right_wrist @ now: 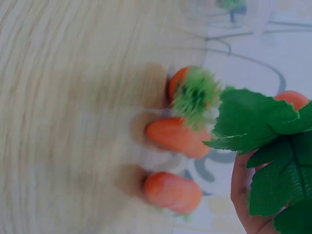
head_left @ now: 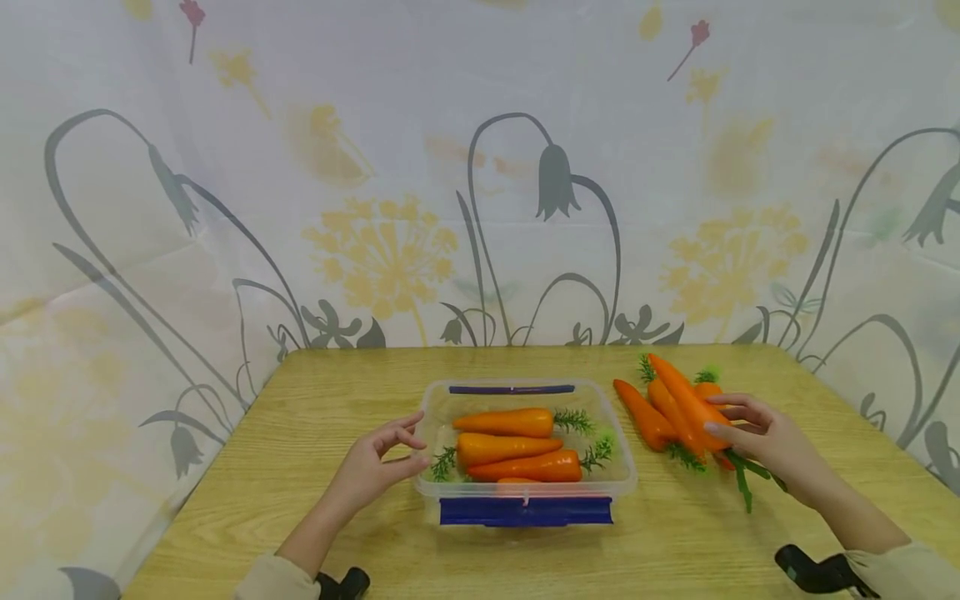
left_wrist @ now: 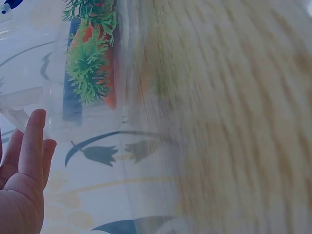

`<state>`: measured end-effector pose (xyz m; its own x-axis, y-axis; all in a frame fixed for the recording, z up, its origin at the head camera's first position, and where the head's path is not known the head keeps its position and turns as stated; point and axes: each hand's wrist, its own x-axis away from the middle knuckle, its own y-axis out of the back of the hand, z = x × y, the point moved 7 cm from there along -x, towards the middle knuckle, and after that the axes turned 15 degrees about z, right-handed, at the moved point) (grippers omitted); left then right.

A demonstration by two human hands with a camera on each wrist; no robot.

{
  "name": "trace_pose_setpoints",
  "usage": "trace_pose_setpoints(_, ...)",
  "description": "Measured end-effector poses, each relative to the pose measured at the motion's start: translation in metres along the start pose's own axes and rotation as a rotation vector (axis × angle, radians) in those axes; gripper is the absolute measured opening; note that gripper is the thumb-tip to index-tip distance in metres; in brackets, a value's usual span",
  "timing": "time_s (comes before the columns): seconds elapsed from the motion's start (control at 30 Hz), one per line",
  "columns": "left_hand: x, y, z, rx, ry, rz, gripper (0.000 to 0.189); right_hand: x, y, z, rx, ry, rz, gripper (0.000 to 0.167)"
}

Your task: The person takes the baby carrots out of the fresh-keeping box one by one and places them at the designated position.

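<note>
In the head view, my right hand (head_left: 757, 437) holds a carrot (head_left: 686, 402) between thumb and fingers over a small pile of carrots (head_left: 643, 417). The held carrot's broad green leaves (right_wrist: 287, 170) hang in front of the palm in the right wrist view and hide much of the hand. My left hand (head_left: 375, 462) is at the left side of a clear plastic box (head_left: 630, 475), its fingers loosely bent with the tips right at the rim. Inside the box, several carrots (head_left: 506, 422) with feathery green tops lie side by side.
The box has a blue clip (head_left: 525, 511) on its front and another blue clip (head_left: 512, 389) at the back. Everything stands on a wood-grain table (head_left: 360, 375). A flower-printed cloth (head_left: 405, 167) hangs behind the table's far edge.
</note>
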<state>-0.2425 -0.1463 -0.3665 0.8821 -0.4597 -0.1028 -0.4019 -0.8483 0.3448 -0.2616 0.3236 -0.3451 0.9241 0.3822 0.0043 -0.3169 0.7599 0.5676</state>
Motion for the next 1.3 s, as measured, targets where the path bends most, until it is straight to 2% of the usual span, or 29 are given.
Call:
trace_pose_setpoints(0.27,0.001,0.001,0.0,0.004,0.001,-0.012,0.018,0.004,0.015,-0.031,-0.07,-0.099,-0.05,0.036)
trace_pose_setpoints(0.47,0.001,0.002,0.003,0.017,0.019,-0.017,0.019,0.006,0.024,-0.05,-0.061,-0.147,-0.075,0.042)
trace_pose_setpoints(0.6,0.001,0.002,0.004,0.019,0.018,-0.013,0.019,0.008,0.033,-0.065,-0.058,-0.184,-0.089,0.038)
trace_pose_setpoints(0.67,0.001,0.001,0.004,0.021,0.016,-0.011,0.019,0.008,0.037,-0.071,-0.052,-0.213,-0.088,0.042)
trace_pose_setpoints(0.8,0.0,0.0,0.003,0.018,0.015,-0.009,0.019,0.008,0.04,-0.081,-0.023,-0.284,-0.061,0.064)
trace_pose_setpoints(0.9,0.0,0.0,0.002,0.017,0.018,-0.009,0.019,0.006,0.038,-0.085,-0.025,-0.308,-0.031,0.072)
trace_pose_setpoints(1.1,0.0,0.001,0.002,0.019,0.023,-0.008,0.019,-0.001,0.033,-0.081,-0.07,-0.283,-0.019,0.071)
trace_pose_setpoints(1.3,0.0,0.001,0.002,0.021,0.022,-0.004,0.021,-0.004,0.03,-0.077,-0.05,-0.295,-0.004,0.072)
